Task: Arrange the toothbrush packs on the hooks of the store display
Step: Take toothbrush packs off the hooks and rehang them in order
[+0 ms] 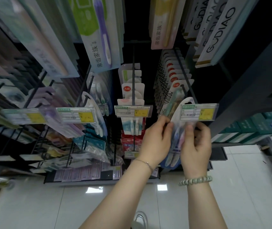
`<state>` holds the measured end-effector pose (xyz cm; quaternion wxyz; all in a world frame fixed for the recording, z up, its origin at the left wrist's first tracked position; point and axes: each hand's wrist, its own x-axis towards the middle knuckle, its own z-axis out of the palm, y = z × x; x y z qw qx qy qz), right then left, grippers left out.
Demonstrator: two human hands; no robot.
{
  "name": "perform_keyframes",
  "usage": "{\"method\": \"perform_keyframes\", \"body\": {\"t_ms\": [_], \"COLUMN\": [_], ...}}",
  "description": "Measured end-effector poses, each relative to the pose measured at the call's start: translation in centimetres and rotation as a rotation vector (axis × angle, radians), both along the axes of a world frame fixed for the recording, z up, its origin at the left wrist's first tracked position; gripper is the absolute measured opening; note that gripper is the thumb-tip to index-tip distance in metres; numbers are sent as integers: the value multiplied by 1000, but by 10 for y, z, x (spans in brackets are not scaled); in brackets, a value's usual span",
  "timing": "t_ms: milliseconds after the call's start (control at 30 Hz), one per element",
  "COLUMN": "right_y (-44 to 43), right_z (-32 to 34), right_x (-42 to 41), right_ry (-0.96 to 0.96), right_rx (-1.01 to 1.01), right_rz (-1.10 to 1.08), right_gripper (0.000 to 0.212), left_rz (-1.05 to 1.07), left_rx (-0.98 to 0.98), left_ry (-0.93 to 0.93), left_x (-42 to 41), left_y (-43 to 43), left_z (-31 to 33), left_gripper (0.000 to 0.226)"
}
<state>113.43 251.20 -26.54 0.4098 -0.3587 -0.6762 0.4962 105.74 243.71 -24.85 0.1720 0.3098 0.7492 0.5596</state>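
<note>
**One pack at the right hook, not yet seen hung**

A pack (175, 152) is held between both grips just under the tag (199, 112) of the right hook (186, 76). Its left edge is pinched by the left grip (156, 141); its right side is clasped by the right grip (196, 144). Whether its top is threaded cannot be told. The other hooks are already well stocked.

both forearms extend from 6 o'clock toward 1 o'clock. your left hand (156, 141) pinches the toothbrush pack (175, 154) at its 9 o'clock edge; your right hand (196, 146) pinches its 3 o'clock edge, thumb on the front face.
</note>
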Motion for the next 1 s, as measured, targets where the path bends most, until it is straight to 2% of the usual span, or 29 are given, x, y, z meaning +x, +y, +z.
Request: {"method": "perform_keyframes", "body": {"t_ms": [333,500,633,800,1000], "right_y": [-22,-55,-84,-112,-136], "right_z": [0,-13,-20,-18,-10], "right_x": [6,-8,-25,-51,-80], "right_ry": [-26,-95,-158,-224,-226], "right_rx": [-27,-70,-41,-5,79], "right_rz": [46,207,338,465,579], "right_gripper": [28,29,16,27,40], "left_rz": [-14,94,203,330,486], "left_rx": [-16,-47,-71,-22,49], "left_ry": [19,32,68,-17,-1], "left_x": [6,-7,-15,-30,-50], "left_y": [-24,-65,-98,-129,-155], "left_z": [-6,-20,-37,-40,-33], "left_gripper": [16,17,16,22,21]}}
